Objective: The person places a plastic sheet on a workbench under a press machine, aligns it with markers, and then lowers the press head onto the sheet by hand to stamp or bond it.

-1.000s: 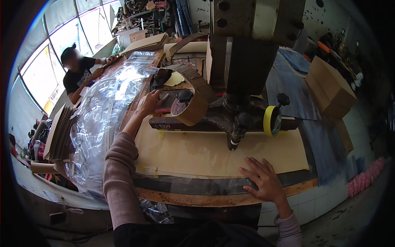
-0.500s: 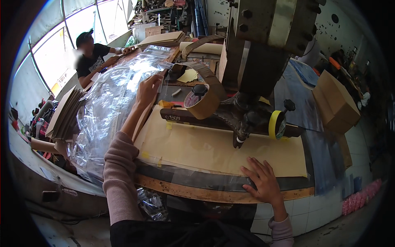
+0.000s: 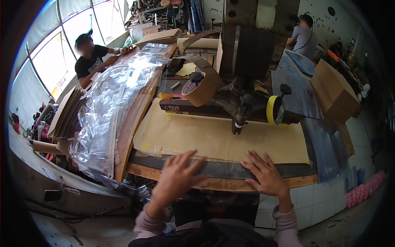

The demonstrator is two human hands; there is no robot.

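Note:
A tan paper sheet (image 3: pixel 193 142), with small yellow tape bits at its edges, lies on a dark mat (image 3: pixel 214 169) over a wooden table. My right hand (image 3: pixel 265 177) rests flat, fingers spread, on the sheet's near edge. Blurred by motion, my left hand (image 3: pixel 177 177) is over the table's front edge with its fingers apart and nothing visible in them. Across the sheet's far part runs the dark bar (image 3: pixel 214 111) of a press (image 3: pixel 251 53). A roll of brown tape (image 3: pixel 201 92) and a yellow tape roll (image 3: pixel 272 110) hang on the press.
A heap of clear plastic film (image 3: pixel 119 94) covers the table at left, a metal ruler (image 3: pixel 112 148) along it. Stacked cardboard (image 3: pixel 66 115) stands beyond. One person (image 3: pixel 90 57) sits at far left, another (image 3: pixel 304 37) is at back right. A cardboard box (image 3: pixel 335 92) stands at right.
My left hand has come back from the clear film at left to the table's front edge. My right hand stays at the sheet's near edge.

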